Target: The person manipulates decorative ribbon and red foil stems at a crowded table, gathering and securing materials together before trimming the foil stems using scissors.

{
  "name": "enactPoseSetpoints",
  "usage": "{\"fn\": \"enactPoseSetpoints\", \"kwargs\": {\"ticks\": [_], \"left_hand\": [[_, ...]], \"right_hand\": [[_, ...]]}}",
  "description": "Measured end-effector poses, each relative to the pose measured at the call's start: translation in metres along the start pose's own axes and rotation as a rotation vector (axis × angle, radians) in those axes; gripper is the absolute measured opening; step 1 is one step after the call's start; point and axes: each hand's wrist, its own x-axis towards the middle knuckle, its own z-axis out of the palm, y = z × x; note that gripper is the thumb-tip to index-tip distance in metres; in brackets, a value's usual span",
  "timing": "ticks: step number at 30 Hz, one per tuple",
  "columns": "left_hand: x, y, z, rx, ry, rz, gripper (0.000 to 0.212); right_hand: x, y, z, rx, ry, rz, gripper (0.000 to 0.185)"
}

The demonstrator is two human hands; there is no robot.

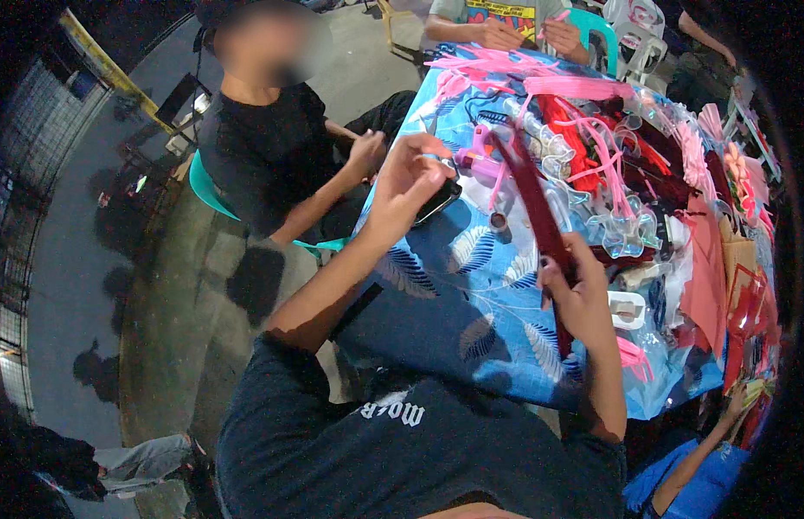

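My right hand [580,285] is closed round a long bundle of dark red fuzzy stems [535,201], which slants up and to the left over the table. My left hand [415,172] is raised near the table's left edge, its thumb and fingertips close together by a small shiny thing that is too small to name. Under that hand lies a dark phone-like object [437,204], partly covered. A pink and purple glue gun [483,159] rests between the two hands. Just below it stands a small round brown item [498,222].
A blue leaf-patterned cloth [441,331] covers the table. Pink pipe cleaners [577,87], red stems [567,143], clear plastic flower shapes [622,237] and a white tray [627,310] crowd its far and right sides. One person sits at left, others beyond the table and at lower right.
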Motion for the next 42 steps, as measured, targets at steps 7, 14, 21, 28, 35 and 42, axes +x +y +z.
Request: {"fn": "enactPoseSetpoints", "kwargs": {"ticks": [7,14,21,28,35,42], "left_hand": [[-0.034,-0.013,0.069,-0.13,-0.292,-0.341,0.032],[-0.031,-0.032,0.077,-0.264,-0.16,-0.504,0.018],[-0.031,-0.039,0.072,-0.226,-0.17,-0.455,0.018],[-0.033,-0.04,0.072,-0.229,-0.175,-0.496,0.018],[-0.032,-0.034,0.073,-0.235,-0.2,-0.536,0.018],[-0.032,-0.028,0.073,-0.233,-0.207,-0.545,0.017]], "right_hand": [[0.0,0.007,0.02,0.462,-0.077,0.288,0.026],[0.004,0.036,0.025,0.47,-0.145,0.201,0.032],[0.007,0.046,0.025,0.329,0.139,0.15,0.019],[0.012,0.048,0.016,0.5,0.129,0.181,0.018],[0.01,0.051,0.016,0.466,0.088,0.148,0.019],[0.011,0.051,0.017,0.729,0.086,0.177,0.019]]}}
